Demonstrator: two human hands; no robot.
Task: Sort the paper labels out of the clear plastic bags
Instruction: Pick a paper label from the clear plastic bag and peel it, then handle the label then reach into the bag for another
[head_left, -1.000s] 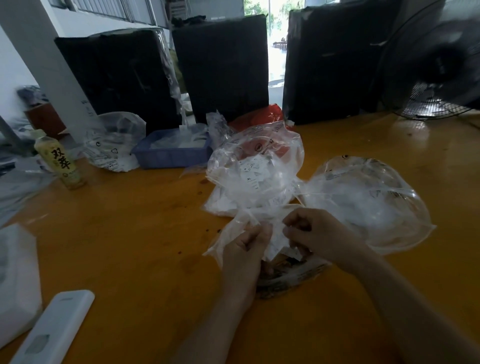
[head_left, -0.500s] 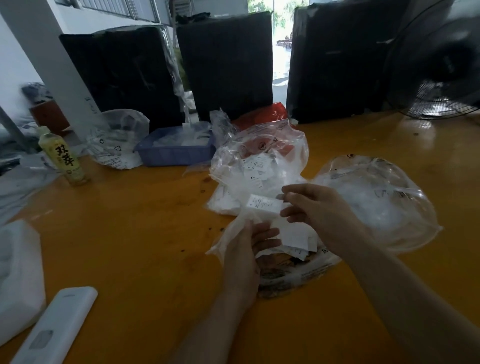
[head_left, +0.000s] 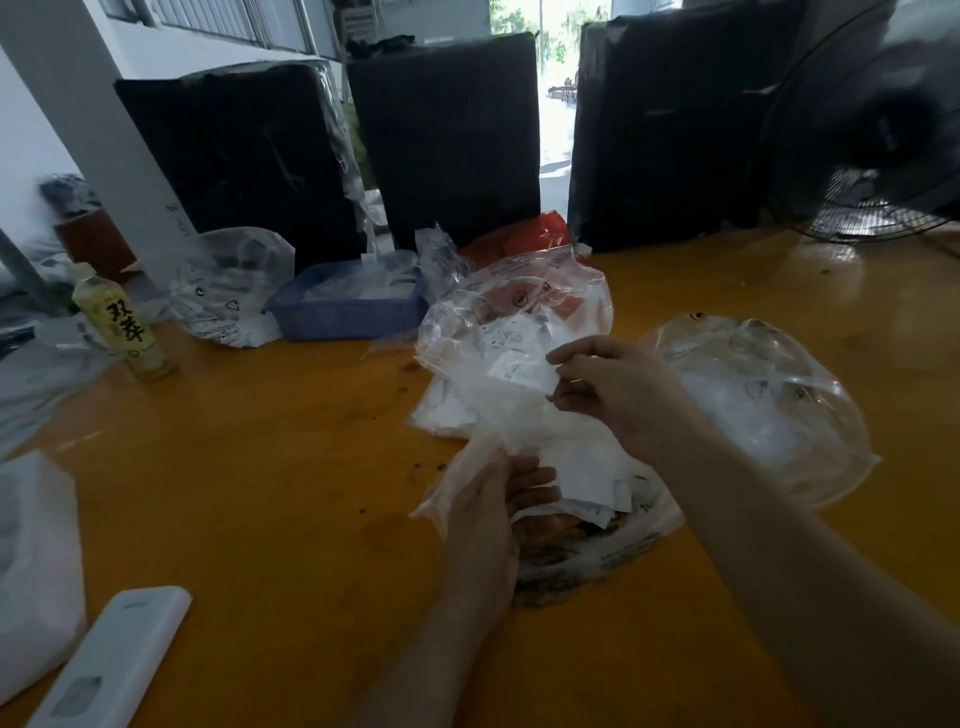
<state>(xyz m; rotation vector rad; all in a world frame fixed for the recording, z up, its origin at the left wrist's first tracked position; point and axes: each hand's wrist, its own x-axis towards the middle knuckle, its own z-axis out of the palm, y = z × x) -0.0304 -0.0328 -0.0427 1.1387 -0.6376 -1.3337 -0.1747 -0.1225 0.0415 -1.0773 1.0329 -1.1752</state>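
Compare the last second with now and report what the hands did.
The right hand pinched a paper label out of the clear bag and lifted it up and away from the left hand, which kept holding the bag low. The blue tray, bottle and other bags stayed put.

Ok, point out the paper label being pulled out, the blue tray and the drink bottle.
paper label (head_left: 522, 370), head view, middle of the printed slip.
blue tray (head_left: 343, 316), head view, front wall.
drink bottle (head_left: 122, 325), head view, on its label.

Paper label (head_left: 521, 370) now higher, rightward.
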